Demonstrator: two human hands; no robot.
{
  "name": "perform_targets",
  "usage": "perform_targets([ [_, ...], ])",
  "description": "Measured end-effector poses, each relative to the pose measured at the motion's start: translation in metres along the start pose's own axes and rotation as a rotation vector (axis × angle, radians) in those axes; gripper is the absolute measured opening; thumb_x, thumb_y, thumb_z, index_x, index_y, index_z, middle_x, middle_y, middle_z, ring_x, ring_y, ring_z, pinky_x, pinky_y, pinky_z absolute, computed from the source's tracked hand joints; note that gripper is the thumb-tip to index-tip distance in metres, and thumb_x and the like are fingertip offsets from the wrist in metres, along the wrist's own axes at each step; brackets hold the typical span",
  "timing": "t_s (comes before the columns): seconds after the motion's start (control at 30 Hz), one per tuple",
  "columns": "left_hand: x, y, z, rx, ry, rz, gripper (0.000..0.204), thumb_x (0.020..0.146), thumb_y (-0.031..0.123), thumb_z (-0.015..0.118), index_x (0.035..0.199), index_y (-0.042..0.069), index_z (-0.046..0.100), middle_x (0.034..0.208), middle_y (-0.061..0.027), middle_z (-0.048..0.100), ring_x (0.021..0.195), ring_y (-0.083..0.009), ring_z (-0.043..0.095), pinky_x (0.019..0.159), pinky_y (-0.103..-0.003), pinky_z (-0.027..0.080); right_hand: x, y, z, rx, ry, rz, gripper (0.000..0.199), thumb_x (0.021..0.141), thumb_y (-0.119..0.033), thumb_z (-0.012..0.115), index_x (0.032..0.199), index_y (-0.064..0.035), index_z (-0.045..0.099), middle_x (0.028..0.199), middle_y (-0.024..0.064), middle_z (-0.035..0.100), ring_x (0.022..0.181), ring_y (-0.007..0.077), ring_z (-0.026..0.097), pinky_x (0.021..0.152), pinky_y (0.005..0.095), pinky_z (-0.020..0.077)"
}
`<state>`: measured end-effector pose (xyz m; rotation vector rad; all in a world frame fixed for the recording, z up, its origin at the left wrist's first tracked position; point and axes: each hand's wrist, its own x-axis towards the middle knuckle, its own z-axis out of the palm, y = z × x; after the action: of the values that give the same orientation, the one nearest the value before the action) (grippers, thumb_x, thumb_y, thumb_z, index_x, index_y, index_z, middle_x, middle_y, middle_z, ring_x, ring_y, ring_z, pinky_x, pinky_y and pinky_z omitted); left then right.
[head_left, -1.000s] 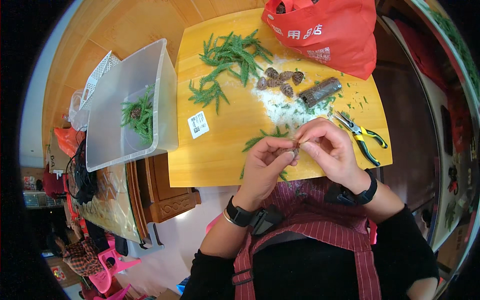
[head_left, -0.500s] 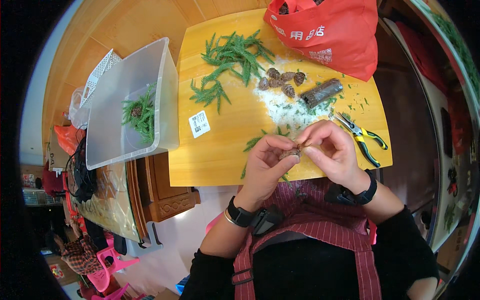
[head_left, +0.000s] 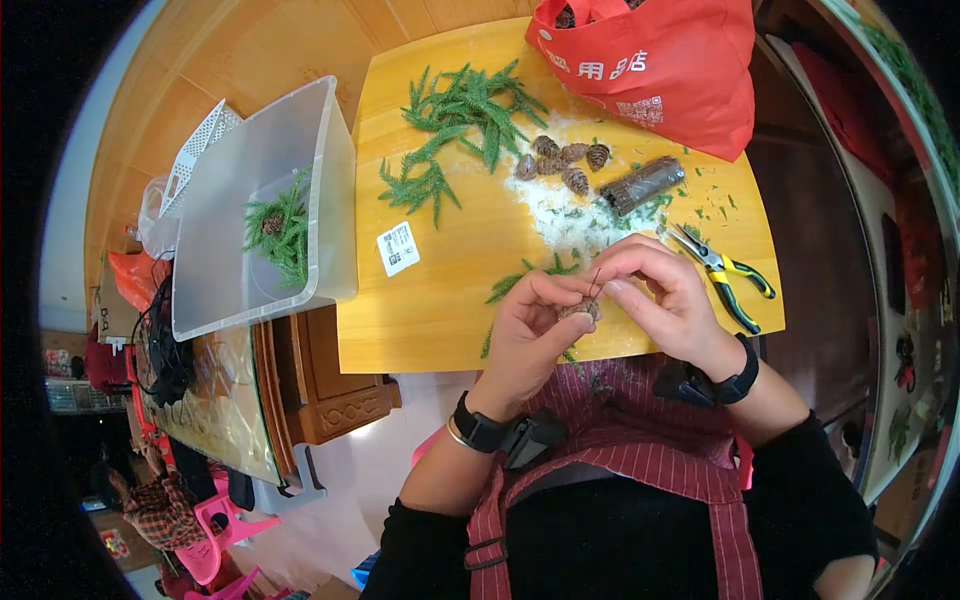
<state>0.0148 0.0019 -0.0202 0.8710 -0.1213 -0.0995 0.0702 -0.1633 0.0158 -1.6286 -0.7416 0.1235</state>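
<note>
My left hand (head_left: 540,325) is closed round a small brown pine cone (head_left: 580,311) above the near edge of the yellow table (head_left: 420,325). A thin dark wire (head_left: 595,284) rises from the cone, and the thumb and fingers of my right hand (head_left: 665,300) pinch at it. Green artificial pine sprigs (head_left: 520,280) lie partly hidden behind my left hand. Right of my right hand rest long-nose pliers (head_left: 722,272) with yellow and black handles, jaws slightly apart. Beyond my hands, several loose pine cones (head_left: 575,180) sit beside a dark wrapped bundle (head_left: 643,185) of what look like wires.
White flakes (head_left: 570,225) and green clippings litter the table's middle. More sprigs (head_left: 470,110) are heaped at the far left, near a white label (head_left: 398,248). A clear plastic bin (head_left: 335,200) holding a sprig with a cone stands left; a red bag (head_left: 660,70) stands far right.
My right fingers have drawn slightly up and away from the cone, so the thin wire now shows between the hands. My left hand keeps the cone in nearly the same place.
</note>
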Motion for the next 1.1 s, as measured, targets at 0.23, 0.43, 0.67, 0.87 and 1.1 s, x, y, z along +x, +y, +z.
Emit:
perform_targets([
  [0.23, 0.0, -0.003, -0.003, 0.004, -0.035, 0.035, 0.021, 0.076, -0.009, 0.059, 0.09, 0.003, 0.05, 0.103, -0.0108, 0.055, 0.096, -0.0164, 0.054, 0.083, -0.029, 0.045, 0.0, -0.002, 0.0, -0.041, -0.025, -0.064, 0.013, 0.077, 0.0, 0.056, 0.089, -0.001, 0.059, 0.09, 0.0098, 0.058, 0.086, 0.0203, 0.055, 0.077, 0.0299, 0.0426],
  [0.43, 0.001, -0.002, -0.001, 0.083, 0.002, 0.064, 0.018, 0.078, -0.007, 0.057, 0.091, 0.004, 0.049, 0.1, -0.0109, 0.055, 0.088, -0.0163, 0.056, 0.078, -0.028, 0.046, 0.003, -0.011, 0.0, -0.03, -0.041, 0.022, 0.018, 0.074, -0.002, 0.061, 0.091, -0.0026, 0.061, 0.09, 0.0085, 0.057, 0.086, 0.0191, 0.055, 0.076, 0.0294, 0.0422],
  [0.67, -0.001, -0.005, -0.004, 0.149, 0.015, 0.068, 0.021, 0.076, -0.009, 0.058, 0.091, 0.003, 0.05, 0.099, -0.0093, 0.055, 0.091, -0.014, 0.055, 0.081, -0.027, 0.045, -0.001, -0.001, -0.001, -0.053, -0.079, -0.041, 0.011, 0.074, -0.002, 0.063, 0.084, -0.0017, 0.058, 0.088, 0.0084, 0.058, 0.084, 0.0188, 0.056, 0.076, 0.0294, 0.0434],
  [0.87, 0.0, -0.006, -0.002, 0.098, 0.03, 0.055, 0.023, 0.075, -0.01, 0.06, 0.092, 0.003, 0.05, 0.1, -0.0073, 0.054, 0.094, -0.0131, 0.053, 0.082, -0.026, 0.044, -0.001, -0.002, 0.004, 0.113, 0.048, 0.048, 0.007, 0.074, -0.001, 0.062, 0.075, -0.0018, 0.055, 0.083, 0.0099, 0.059, 0.082, 0.0202, 0.057, 0.075, 0.0297, 0.0444],
  [1.1, -0.003, -0.009, -0.003, 0.13, 0.097, 0.09, 0.022, 0.075, -0.009, 0.06, 0.091, 0.003, 0.05, 0.099, -0.0075, 0.054, 0.092, -0.0127, 0.054, 0.08, -0.025, 0.045, -0.005, 0.0, 0.011, -0.089, 0.088, -0.112, 0.009, 0.072, 0.001, 0.064, 0.074, -0.0017, 0.056, 0.083, 0.0107, 0.06, 0.079, 0.0198, 0.058, 0.072, 0.0289, 0.0454],
])
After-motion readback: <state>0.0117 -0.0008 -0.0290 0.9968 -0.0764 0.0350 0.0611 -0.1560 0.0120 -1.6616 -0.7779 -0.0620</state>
